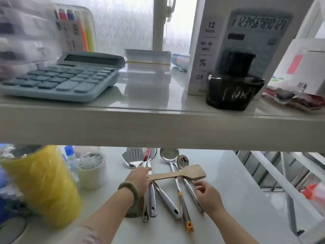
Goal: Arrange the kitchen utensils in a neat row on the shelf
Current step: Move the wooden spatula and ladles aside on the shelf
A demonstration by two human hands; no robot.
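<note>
Pinched in the left hand (140,180), the wooden spatula (182,174) lay crosswise over the metal utensils (165,196), blade pointing right. Its long axis ran left to right; theirs ran front to back. Right hand (208,196) hovered loosely curled, grasping nothing. Bare lower shelf (228,199) stretched rightward; yellow roll (44,184) crowded the left.
</note>
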